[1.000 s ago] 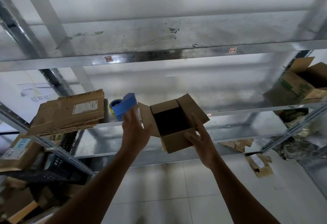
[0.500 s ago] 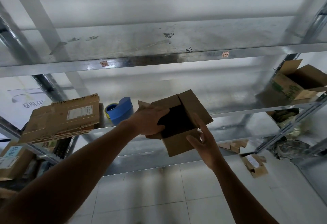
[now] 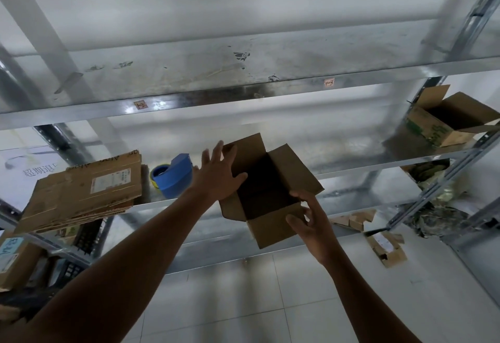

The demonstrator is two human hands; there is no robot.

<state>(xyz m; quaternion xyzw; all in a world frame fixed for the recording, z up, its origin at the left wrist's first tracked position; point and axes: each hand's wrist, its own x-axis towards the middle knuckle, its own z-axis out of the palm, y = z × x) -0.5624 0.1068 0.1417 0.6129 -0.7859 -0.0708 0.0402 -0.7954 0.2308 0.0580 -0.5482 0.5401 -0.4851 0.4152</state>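
Observation:
A small brown cardboard box (image 3: 273, 223) with its flaps open hangs in the air in front of the middle shelf, its dark inside facing me. My left hand (image 3: 219, 174) lies with straight, spread fingers against the box's left flap and far flap. My right hand (image 3: 311, 220) grips the box's near right corner, thumb at the rim and fingers curled on the front wall. A blue tape dispenser (image 3: 173, 174) sits on the shelf just left of my left hand.
The metal rack's middle shelf (image 3: 351, 169) carries a stack of flattened cardboard (image 3: 84, 188) at the left and an open printed carton (image 3: 449, 123) at the right. Cardboard scraps (image 3: 384, 248) lie lower right, more boxes (image 3: 13, 258) lower left, over a pale tiled floor.
My left hand has left the blue tape dispenser on the shelf and moved right onto the box's flaps, its fingers now spread. My right hand has shifted along the box's near corner.

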